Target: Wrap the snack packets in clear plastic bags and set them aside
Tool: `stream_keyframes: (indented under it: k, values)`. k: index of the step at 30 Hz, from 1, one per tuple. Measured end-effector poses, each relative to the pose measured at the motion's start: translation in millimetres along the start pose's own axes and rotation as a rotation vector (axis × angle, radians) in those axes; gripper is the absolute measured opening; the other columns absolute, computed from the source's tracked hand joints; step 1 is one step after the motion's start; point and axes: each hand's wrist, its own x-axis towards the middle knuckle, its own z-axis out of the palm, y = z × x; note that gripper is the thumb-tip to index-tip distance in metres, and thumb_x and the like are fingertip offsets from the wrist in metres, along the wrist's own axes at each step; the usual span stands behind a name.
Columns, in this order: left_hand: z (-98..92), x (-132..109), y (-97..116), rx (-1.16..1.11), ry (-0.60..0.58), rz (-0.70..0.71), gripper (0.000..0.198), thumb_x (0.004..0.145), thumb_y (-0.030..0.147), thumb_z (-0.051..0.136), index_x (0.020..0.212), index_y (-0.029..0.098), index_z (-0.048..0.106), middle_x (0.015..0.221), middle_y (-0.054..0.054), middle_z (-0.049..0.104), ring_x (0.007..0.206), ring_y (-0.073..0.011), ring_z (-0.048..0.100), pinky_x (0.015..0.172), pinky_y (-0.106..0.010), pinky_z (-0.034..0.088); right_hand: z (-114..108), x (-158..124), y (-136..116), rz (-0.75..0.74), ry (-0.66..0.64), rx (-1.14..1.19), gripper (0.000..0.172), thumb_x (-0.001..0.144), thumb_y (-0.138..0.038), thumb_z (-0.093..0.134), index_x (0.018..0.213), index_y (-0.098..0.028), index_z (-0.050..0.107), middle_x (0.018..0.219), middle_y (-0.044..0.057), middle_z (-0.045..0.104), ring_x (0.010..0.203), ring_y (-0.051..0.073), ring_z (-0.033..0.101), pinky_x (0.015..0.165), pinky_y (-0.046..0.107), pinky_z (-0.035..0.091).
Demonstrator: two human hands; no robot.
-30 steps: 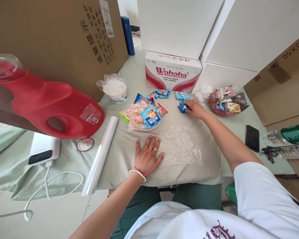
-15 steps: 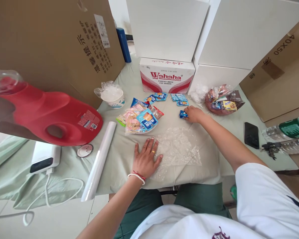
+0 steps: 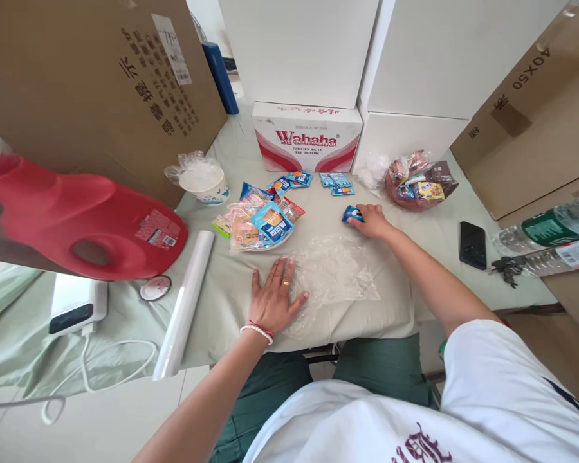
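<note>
My left hand (image 3: 275,296) lies flat with fingers spread on the cloth-covered table, at the left edge of a crumpled clear plastic sheet (image 3: 340,273). At the right of centre, my right hand (image 3: 372,221) is closed on a small blue snack packet (image 3: 352,214), partly hidden by the fingers. Beyond it lie several light-blue packets (image 3: 336,183), and more blue packets (image 3: 291,182) sit to their left. A heap of mixed snack packets (image 3: 265,222) is in front of those, a large blue one on top.
A white plastic film roll (image 3: 184,305), red jug (image 3: 87,222) and power bank (image 3: 78,303) are at left. A paper cup (image 3: 211,191) holds clear plastic. Behind stands a Wahaha box (image 3: 307,139). At right are a snack-filled bowl (image 3: 400,196), phone (image 3: 473,245) and plastic bottles (image 3: 552,225).
The view has shifted slightly. More of the blue packet now shows at my right fingertips, and its position has changed a little. My left hand stays flat on the table.
</note>
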Motion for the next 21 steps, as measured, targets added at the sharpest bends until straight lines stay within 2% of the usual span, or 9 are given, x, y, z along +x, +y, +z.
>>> stream_keyframes:
  k: [2, 5, 8, 11, 13, 15, 18, 21]
  values:
    - [-0.4, -0.5, -0.6, -0.008, -0.006, 0.011, 0.073, 0.104, 0.057, 0.035, 0.166, 0.021, 0.028, 0.173, -0.014, 0.025, 0.158, -0.0337, 0.033, 0.126, -0.07, 0.016, 6.6, -4.6, -9.1, -0.089, -0.044, -0.065, 0.07, 0.094, -0.05, 0.062, 0.154, -0.016, 0.048, 0.141, 0.021, 0.058, 0.133, 0.041, 0.044, 0.107, 0.049, 0.041]
    - [-0.9, -1.2, 0.3, -0.01, 0.0, 0.016, 0.064, 0.105, 0.053, 0.032, 0.165, 0.029, 0.033, 0.173, -0.008, 0.029, 0.16, -0.0326, 0.028, 0.127, -0.069, 0.012, 10.6, -19.0, -7.3, -0.149, -0.038, -0.095, 0.062, 0.095, -0.036, 0.06, 0.153, -0.017, 0.049, 0.136, 0.021, 0.058, 0.127, 0.04, 0.047, 0.107, 0.049, 0.041]
    - [-0.2, -1.0, 3.1, 0.006, 0.005, -0.008, 0.067, 0.103, 0.06, 0.038, 0.163, 0.03, 0.037, 0.173, -0.008, 0.029, 0.162, -0.0352, 0.021, 0.126, -0.073, 0.007, 5.6, -38.6, 9.4, -0.062, 0.007, -0.071, 0.058, 0.094, -0.028, 0.057, 0.151, -0.017, 0.052, 0.133, 0.021, 0.057, 0.12, 0.038, 0.053, 0.104, 0.048, 0.044]
    - [0.5, 0.0, 5.2, 0.009, -0.017, -0.023, 0.073, 0.1, 0.065, 0.041, 0.164, 0.029, 0.035, 0.173, -0.012, 0.027, 0.161, -0.037, 0.022, 0.124, -0.075, 0.006, -8.7, -59.0, 22.7, 0.057, 0.13, 0.075, 0.058, 0.094, -0.028, 0.057, 0.15, -0.016, 0.051, 0.131, 0.021, 0.055, 0.114, 0.036, 0.059, 0.101, 0.047, 0.048]
    - [0.3, 0.6, 5.6, 0.011, -0.026, -0.021, 0.077, 0.099, 0.067, 0.041, 0.165, 0.027, 0.032, 0.174, -0.015, 0.024, 0.16, -0.038, 0.023, 0.123, -0.076, 0.007, -19.5, -72.3, 18.9, -0.026, 0.172, 0.23, 0.057, 0.095, -0.032, 0.057, 0.149, -0.016, 0.05, 0.13, 0.018, 0.056, 0.115, 0.033, 0.06, 0.104, 0.046, 0.048]
    - [-0.6, 0.8, 5.6, 0.018, -0.026, -0.019, 0.08, 0.099, 0.068, 0.041, 0.166, 0.025, 0.031, 0.174, -0.017, 0.022, 0.16, -0.0392, 0.023, 0.122, -0.077, 0.009, -26.8, -85.5, 3.0, -0.256, 0.095, 0.362, 0.054, 0.095, -0.033, 0.058, 0.146, -0.018, 0.052, 0.129, 0.015, 0.06, 0.118, 0.031, 0.06, 0.107, 0.045, 0.046]
    - [-2.5, 0.7, 5.4, 0.022, -0.023, -0.018, 0.075, 0.101, 0.064, 0.04, 0.165, 0.027, 0.031, 0.174, -0.018, 0.021, 0.16, -0.0401, 0.024, 0.121, -0.079, 0.013, -28.2, -106.2, -30.7, -0.58, -0.18, 0.474, 0.046, 0.094, -0.028, 0.058, 0.139, -0.019, 0.057, 0.129, 0.013, 0.063, 0.12, 0.027, 0.06, 0.11, 0.044, 0.046]
    - [-3.9, 0.3, 5.4, 0.004, -0.027, -0.001, 0.064, 0.104, 0.057, 0.035, 0.164, 0.035, 0.034, 0.174, -0.01, 0.024, 0.16, -0.0388, 0.024, 0.12, -0.08, 0.013, -24.8, -131.7, -50.4, -0.704, -0.465, 0.494, 0.043, 0.09, -0.02, 0.059, 0.133, -0.018, 0.061, 0.129, 0.012, 0.066, 0.119, 0.025, 0.062, 0.108, 0.042, 0.048]
